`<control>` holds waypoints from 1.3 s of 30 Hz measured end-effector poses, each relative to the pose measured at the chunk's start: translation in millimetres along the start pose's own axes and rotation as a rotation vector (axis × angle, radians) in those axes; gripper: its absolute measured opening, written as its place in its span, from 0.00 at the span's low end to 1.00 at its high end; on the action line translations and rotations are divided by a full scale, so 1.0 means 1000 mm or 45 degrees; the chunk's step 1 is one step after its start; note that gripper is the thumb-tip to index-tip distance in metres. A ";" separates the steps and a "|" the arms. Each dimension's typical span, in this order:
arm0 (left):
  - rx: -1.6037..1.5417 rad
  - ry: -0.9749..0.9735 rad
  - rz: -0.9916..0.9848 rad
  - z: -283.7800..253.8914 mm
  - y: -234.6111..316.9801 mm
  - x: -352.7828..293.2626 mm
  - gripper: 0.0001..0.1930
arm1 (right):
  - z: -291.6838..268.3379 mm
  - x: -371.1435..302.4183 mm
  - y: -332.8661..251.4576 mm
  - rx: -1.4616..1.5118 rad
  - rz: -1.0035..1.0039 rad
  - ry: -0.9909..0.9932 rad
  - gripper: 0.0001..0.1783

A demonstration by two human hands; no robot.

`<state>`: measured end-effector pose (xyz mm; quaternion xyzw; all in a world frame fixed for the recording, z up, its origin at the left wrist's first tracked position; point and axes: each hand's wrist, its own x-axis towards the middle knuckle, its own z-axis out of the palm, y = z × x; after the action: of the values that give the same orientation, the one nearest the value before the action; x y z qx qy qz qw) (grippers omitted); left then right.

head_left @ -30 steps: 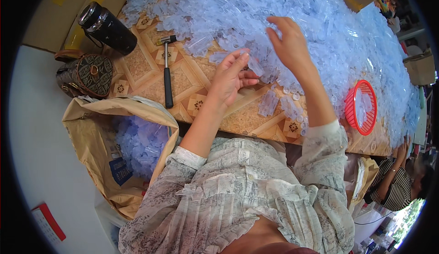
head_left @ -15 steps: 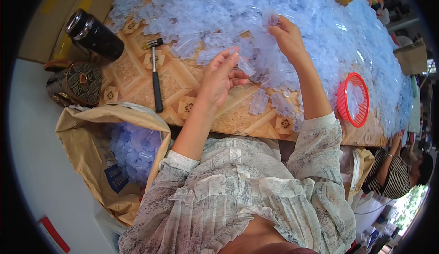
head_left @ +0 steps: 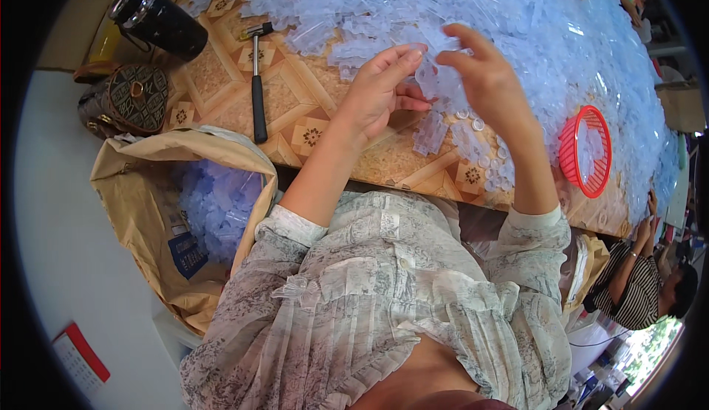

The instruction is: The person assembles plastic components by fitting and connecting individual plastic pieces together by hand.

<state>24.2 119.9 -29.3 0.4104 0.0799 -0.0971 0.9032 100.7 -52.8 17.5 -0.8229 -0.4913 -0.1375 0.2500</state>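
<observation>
Hands: left hand (head_left: 377, 89) and right hand (head_left: 484, 78) together pinch one clear plastic piece (head_left: 428, 78).
Done: bag (head_left: 133, 181) partly filled with pieces.
Left: large pile (head_left: 458, 4) covers table (head_left: 221, 85).

Hidden, cropped and unreadable parts at the sorting table

The left hand (head_left: 377, 92) and right hand (head_left: 484, 78) meet over a small clear piece (head_left: 427, 78), too glassy to make out; whether either grips it cannot be told. The heap of pale blue plastic parts (head_left: 480, 11) runs off the top edge. The brown paper sack (head_left: 140, 188) hides its lower contents. A co-worker (head_left: 650, 277) sits half cut off at the rim, blurred.
</observation>
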 end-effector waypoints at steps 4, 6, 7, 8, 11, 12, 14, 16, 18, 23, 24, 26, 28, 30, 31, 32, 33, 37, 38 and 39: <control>-0.050 0.105 0.025 0.003 -0.003 -0.004 0.20 | 0.014 -0.001 -0.029 0.255 0.149 0.166 0.20; -0.057 -0.026 0.058 -0.001 -0.003 -0.003 0.19 | 0.018 -0.008 -0.034 0.381 0.438 0.370 0.15; -0.054 -0.027 0.061 -0.001 -0.002 -0.004 0.19 | 0.021 -0.014 -0.033 0.382 0.436 0.373 0.15; -0.072 -0.037 0.067 0.001 -0.001 -0.004 0.19 | 0.021 -0.020 -0.032 0.368 0.503 0.277 0.14; -0.093 -0.044 0.097 0.004 -0.002 -0.005 0.19 | 0.016 -0.030 -0.046 0.449 0.677 0.150 0.17; -0.097 -0.038 0.122 0.003 -0.004 -0.006 0.20 | 0.012 -0.030 -0.054 0.490 0.696 0.121 0.19; -0.098 -0.050 0.135 0.001 -0.007 -0.005 0.20 | 0.011 -0.032 -0.055 0.529 0.716 0.096 0.20; -0.100 -0.064 0.151 0.003 -0.007 -0.006 0.20 | 0.012 -0.036 -0.051 0.725 0.809 0.088 0.23; -0.115 -0.082 0.142 0.008 -0.004 -0.008 0.20 | 0.016 -0.042 -0.048 0.847 0.871 0.167 0.24; -0.024 -0.141 0.263 0.008 -0.005 -0.011 0.20 | 0.015 -0.040 -0.058 0.602 0.713 0.411 0.25; 0.022 -0.147 0.296 0.008 -0.005 -0.012 0.20 | 0.015 -0.040 -0.060 0.551 0.645 0.426 0.25; 0.014 -0.169 0.299 0.006 -0.005 -0.012 0.20 | 0.017 -0.039 -0.064 0.498 0.577 0.442 0.25; 0.007 -0.193 0.302 0.007 -0.004 -0.013 0.21 | 0.021 -0.040 -0.067 0.524 0.588 0.451 0.26; 0.003 -0.167 0.254 0.009 -0.001 -0.017 0.21 | 0.023 -0.042 -0.068 0.546 0.610 0.474 0.26; 0.001 -0.165 0.255 0.008 -0.002 -0.015 0.21 | 0.024 -0.043 -0.069 0.568 0.633 0.498 0.26; 0.026 -0.176 0.262 0.005 -0.003 -0.014 0.20 | 0.024 -0.042 -0.070 0.569 0.632 0.494 0.26; 0.050 -0.186 0.270 0.004 -0.004 -0.013 0.20 | 0.023 -0.042 -0.071 0.522 0.618 0.495 0.26; 0.087 -0.161 0.297 0.004 -0.003 -0.014 0.19 | 0.028 -0.039 -0.071 0.445 0.548 0.466 0.25; 0.083 -0.153 0.296 0.003 -0.004 -0.014 0.19 | 0.029 -0.039 -0.071 0.445 0.547 0.464 0.25; 0.078 -0.145 0.297 0.002 -0.004 -0.014 0.18 | 0.029 -0.039 -0.072 0.457 0.564 0.467 0.25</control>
<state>9.5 117.6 -27.4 0.4383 -0.0226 -0.0171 0.8984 17.9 -37.5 -5.5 -0.8141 -0.2640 -0.1369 0.4987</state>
